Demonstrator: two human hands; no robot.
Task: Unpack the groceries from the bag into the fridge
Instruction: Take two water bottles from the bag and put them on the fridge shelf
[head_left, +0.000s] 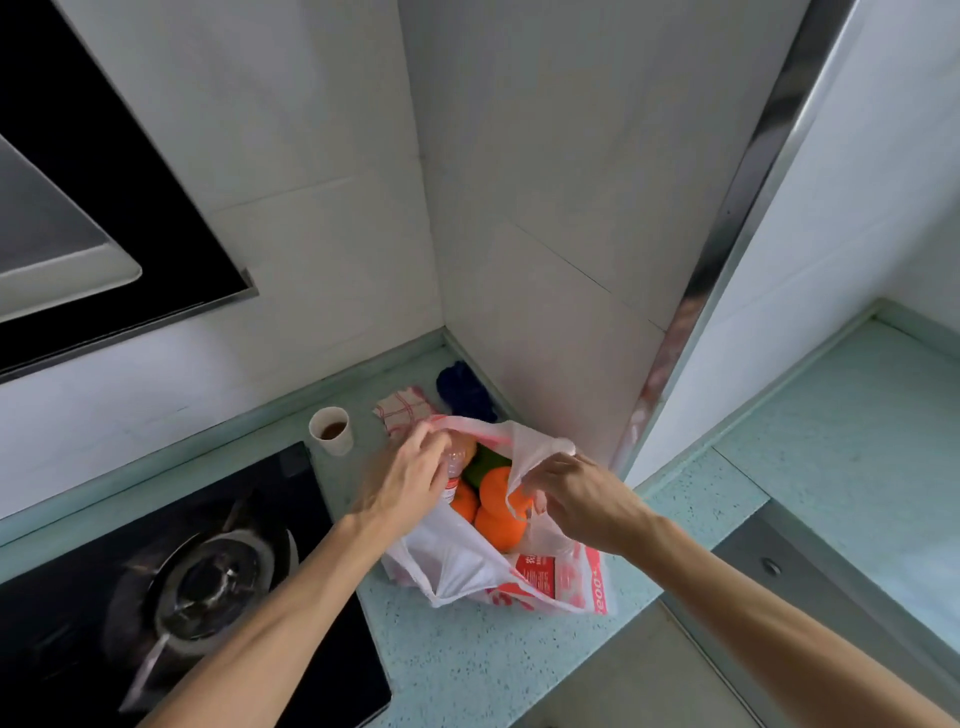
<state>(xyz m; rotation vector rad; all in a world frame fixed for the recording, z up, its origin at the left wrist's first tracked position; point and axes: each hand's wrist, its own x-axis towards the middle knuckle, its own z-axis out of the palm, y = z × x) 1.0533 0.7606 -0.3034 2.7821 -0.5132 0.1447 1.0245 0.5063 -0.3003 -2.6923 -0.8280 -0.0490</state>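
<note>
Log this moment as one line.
stage: bag held open | left hand: holds bag rim | right hand: pinches bag rim | bag: on counter, oranges and bottle inside

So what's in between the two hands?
Head view: the open bag, with oranges, a green thing and a bottle inside, lies between left hand and right hand.

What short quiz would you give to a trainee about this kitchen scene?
1. True or false: the paper cup is empty.
2. Which fruit shows inside the plastic bag? A) bananas B) oranges C) grapes
3. Fill in: the left hand and the right hand both grip the ___.
Key: 1 false, it holds dark liquid; 2 B; 3 plastic bag.
</note>
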